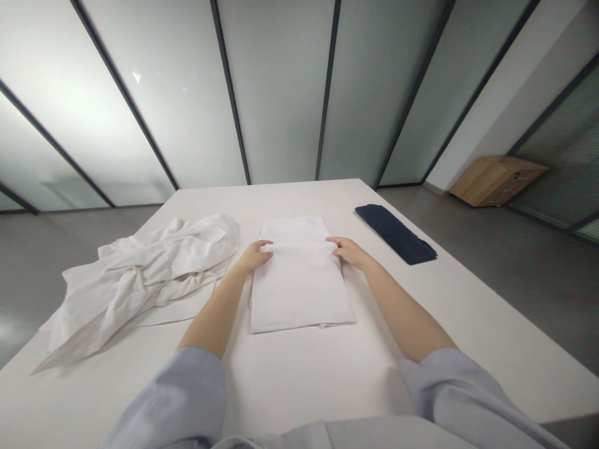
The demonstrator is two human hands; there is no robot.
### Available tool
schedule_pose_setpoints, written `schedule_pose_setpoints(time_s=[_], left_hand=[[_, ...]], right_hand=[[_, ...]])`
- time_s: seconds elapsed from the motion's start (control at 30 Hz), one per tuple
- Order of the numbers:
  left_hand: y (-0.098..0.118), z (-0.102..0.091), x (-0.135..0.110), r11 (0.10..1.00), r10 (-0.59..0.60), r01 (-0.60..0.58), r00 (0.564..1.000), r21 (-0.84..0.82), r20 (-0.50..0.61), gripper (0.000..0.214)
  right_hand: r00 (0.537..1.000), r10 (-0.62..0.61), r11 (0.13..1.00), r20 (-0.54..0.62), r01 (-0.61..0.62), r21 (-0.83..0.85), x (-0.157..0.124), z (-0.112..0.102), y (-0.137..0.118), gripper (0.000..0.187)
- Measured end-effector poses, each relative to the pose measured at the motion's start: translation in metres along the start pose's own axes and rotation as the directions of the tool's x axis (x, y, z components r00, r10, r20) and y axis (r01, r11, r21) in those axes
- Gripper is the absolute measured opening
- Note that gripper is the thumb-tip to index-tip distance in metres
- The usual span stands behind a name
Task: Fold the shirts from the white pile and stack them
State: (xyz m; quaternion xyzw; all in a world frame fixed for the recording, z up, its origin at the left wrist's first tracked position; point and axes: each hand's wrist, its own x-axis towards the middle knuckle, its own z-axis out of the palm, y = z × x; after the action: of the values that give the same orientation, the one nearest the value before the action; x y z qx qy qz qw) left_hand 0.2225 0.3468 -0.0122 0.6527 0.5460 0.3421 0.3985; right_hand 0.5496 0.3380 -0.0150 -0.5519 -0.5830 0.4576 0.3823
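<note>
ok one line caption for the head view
Left hand and right hand rest on folded white fabric beside crumpled white fabric on a white table

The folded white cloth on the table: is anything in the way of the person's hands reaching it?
Nothing visible stands in the way. The left hand and the right hand are already on the folded white cloth, at its two sides near the far end, with nothing between them and it.

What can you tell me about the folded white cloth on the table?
The folded white cloth is a long, flat rectangle of soft-looking fabric with a few faint creases and layered edges. It lies straight on the white table, with its short side facing the person. The person's left hand and right hand touch its far end, one at each side.
</note>
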Motion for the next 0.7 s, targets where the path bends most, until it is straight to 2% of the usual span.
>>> schedule_pose_setpoints(time_s=[0.1,0.17,0.27,0.33,0.4,0.5,0.57,0.63,0.7], left_hand=[[0.009,-0.010,0.008,0.975,0.067,-0.068,0.998,0.213,0.014,0.041],[0.019,-0.020,0.016,0.914,0.154,-0.160,0.987,0.374,0.046,0.033],[0.044,-0.038,0.035,0.726,0.310,-0.296,0.947,0.621,0.090,0.029],[0.068,-0.050,0.049,0.595,0.389,-0.324,0.917,0.735,0.090,0.028],[0.096,-0.059,0.061,0.540,0.447,-0.281,0.895,0.793,0.014,0.027],[0.138,-0.070,0.071,0.518,0.546,-0.234,0.831,0.823,-0.107,0.026],[0.153,-0.073,0.069,0.511,0.598,-0.236,0.788,0.827,-0.145,0.027],[0.152,-0.070,0.058,0.503,0.611,-0.237,0.777,0.831,-0.148,0.028],[0.133,-0.061,0.040,0.486,0.577,-0.241,0.810,0.840,-0.101,0.028]], right_hand=[[0.995,-0.094,0.957,-0.017,0.085,-0.277,0.002,-0.006,-0.011,0.050],[0.987,-0.159,0.900,0.000,0.145,-0.412,0.007,-0.010,-0.022,0.042],[0.968,-0.249,0.780,0.032,0.220,-0.586,0.024,-0.019,-0.047,0.030],[0.937,-0.348,0.678,-0.007,0.247,-0.692,0.041,-0.026,-0.070,0.025],[0.869,-0.487,0.590,-0.083,0.258,-0.765,0.059,-0.034,-0.095,0.022],[0.688,-0.702,0.505,-0.184,0.299,-0.810,0.075,-0.044,-0.129,0.025],[0.575,-0.795,0.454,-0.194,0.352,-0.819,0.073,-0.047,-0.140,0.028],[0.518,-0.839,0.411,-0.165,0.406,-0.816,0.060,-0.045,-0.134,0.030],[0.527,-0.844,0.386,-0.106,0.457,-0.801,0.038,-0.037,-0.112,0.030]])
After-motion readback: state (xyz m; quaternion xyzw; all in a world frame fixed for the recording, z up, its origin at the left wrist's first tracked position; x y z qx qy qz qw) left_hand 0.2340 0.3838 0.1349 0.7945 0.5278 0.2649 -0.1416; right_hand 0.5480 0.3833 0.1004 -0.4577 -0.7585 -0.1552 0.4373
